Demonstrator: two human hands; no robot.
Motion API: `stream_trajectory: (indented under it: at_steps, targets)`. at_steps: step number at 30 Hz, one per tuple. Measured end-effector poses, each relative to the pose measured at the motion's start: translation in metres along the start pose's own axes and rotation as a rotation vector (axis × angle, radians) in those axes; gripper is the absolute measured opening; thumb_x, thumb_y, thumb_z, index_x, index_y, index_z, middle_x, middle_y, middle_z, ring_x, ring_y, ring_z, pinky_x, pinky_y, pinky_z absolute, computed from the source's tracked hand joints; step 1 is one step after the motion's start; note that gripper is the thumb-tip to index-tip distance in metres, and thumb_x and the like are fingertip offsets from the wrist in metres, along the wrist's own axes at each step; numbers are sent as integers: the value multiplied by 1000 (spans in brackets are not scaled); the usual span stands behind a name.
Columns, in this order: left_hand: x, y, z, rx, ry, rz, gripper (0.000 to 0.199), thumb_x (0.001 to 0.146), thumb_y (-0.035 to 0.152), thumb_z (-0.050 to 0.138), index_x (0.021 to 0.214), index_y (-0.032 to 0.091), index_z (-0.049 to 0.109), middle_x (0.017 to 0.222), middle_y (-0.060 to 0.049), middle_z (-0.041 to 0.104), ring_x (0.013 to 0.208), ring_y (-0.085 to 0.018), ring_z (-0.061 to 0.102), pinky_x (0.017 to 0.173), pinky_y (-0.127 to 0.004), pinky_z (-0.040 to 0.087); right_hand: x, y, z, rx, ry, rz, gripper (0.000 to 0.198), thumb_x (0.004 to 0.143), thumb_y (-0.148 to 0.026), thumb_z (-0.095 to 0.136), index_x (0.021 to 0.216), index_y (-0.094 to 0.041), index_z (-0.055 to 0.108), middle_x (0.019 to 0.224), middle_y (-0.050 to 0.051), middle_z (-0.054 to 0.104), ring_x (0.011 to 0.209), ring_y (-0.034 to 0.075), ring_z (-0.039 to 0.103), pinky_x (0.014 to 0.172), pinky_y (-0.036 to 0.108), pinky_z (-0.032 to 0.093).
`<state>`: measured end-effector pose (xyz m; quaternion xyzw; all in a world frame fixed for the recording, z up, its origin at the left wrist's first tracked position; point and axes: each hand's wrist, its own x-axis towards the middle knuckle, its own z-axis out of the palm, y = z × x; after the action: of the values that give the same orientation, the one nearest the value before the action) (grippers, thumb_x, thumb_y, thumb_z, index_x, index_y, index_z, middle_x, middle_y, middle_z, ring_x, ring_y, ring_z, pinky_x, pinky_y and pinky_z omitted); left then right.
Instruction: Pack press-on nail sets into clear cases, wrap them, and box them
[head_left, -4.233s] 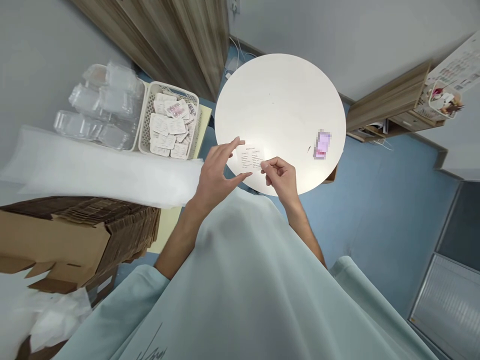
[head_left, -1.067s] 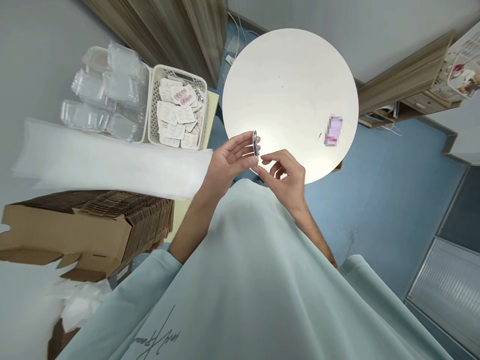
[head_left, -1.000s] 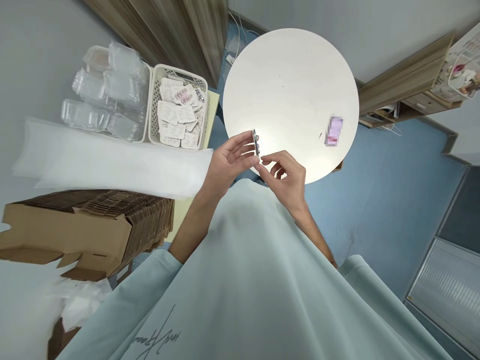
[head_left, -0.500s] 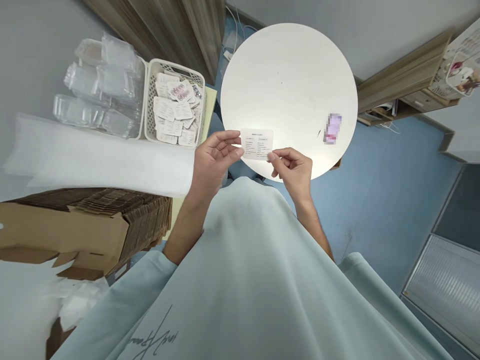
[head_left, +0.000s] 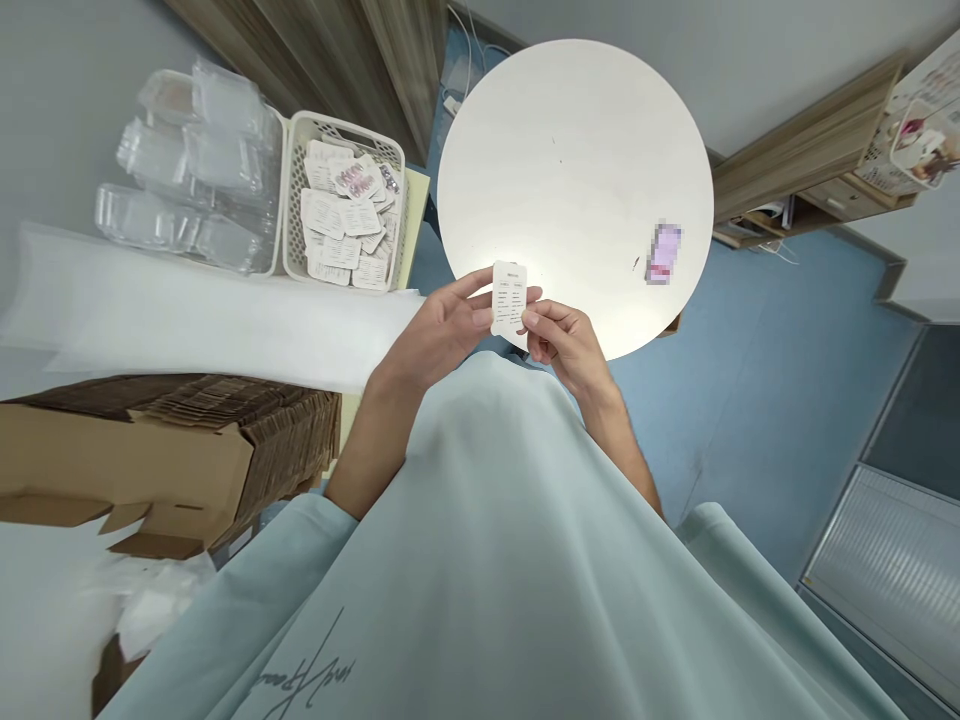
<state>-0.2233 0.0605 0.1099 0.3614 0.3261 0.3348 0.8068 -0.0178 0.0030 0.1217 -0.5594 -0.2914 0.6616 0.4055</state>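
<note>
A small white card (head_left: 509,298) with printed lines of text is held up over the near edge of the round white table (head_left: 577,130). My left hand (head_left: 442,335) has its thumb at the card's left edge, while its fingers reach behind and one fingertip shows past the right side. With thumb and curled fingers, my right hand (head_left: 568,343) pinches the lower right edge. The card looks narrow, its printed side facing me. To the left, a white basket (head_left: 294,200) holds many similar cards, some showing pink or dark pieces.
Beside the card basket, another basket holds stacked clear plastic containers (head_left: 229,160). White sheets (head_left: 202,315) and flattened brown cardboard boxes (head_left: 127,460) lie nearer on the left. A blurred purple object (head_left: 664,252) rests at the table's right. Wooden shelving (head_left: 817,160) stands further right.
The card has turned and now looks narrower. Both hands have come closer together, and my left fingers have slid behind the card.
</note>
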Motion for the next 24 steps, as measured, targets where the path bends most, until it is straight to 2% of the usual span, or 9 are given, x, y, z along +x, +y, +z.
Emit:
stream_trajectory:
  at_steps: [5, 10, 13, 16, 24]
  targets:
    - [0, -5, 5, 0, 37, 23, 63, 84, 61, 101, 133, 25, 84, 143, -17, 85, 152, -46, 72, 125, -64, 63, 1, 3, 3, -65, 58, -16, 58, 83, -80, 95, 91, -25, 80, 80, -2, 74, 58, 10, 57, 51, 27, 44]
    - [-2, -12, 0, 111, 164, 132, 77, 83, 57, 105, 150, 31, 76, 148, -14, 83, 151, -43, 74, 122, -58, 66, -11, -11, 9, -197, 213, -148, 54, 90, -79, 91, 103, -27, 85, 85, -1, 77, 66, 14, 63, 59, 30, 52]
    - [-5, -14, 2, 230, 236, 183, 87, 80, 54, 108, 155, 30, 73, 156, -15, 79, 151, -43, 73, 121, -57, 67, -19, -21, 12, -229, 215, -191, 51, 94, -78, 89, 104, -28, 86, 87, 0, 76, 67, 14, 64, 63, 32, 54]
    - [-7, -13, 8, 323, 289, 220, 86, 79, 53, 109, 154, 29, 74, 161, -14, 75, 154, -42, 71, 123, -57, 67, -21, -25, 15, -258, 200, -217, 51, 93, -78, 90, 103, -29, 86, 89, 0, 76, 68, 15, 64, 65, 33, 56]
    - [-8, -11, 15, 370, 292, 225, 78, 80, 49, 109, 149, 31, 78, 156, -10, 76, 155, -42, 68, 126, -58, 66, -14, -15, 14, -288, 215, -199, 57, 93, -84, 86, 102, -28, 82, 86, 0, 73, 72, 17, 67, 62, 32, 52]
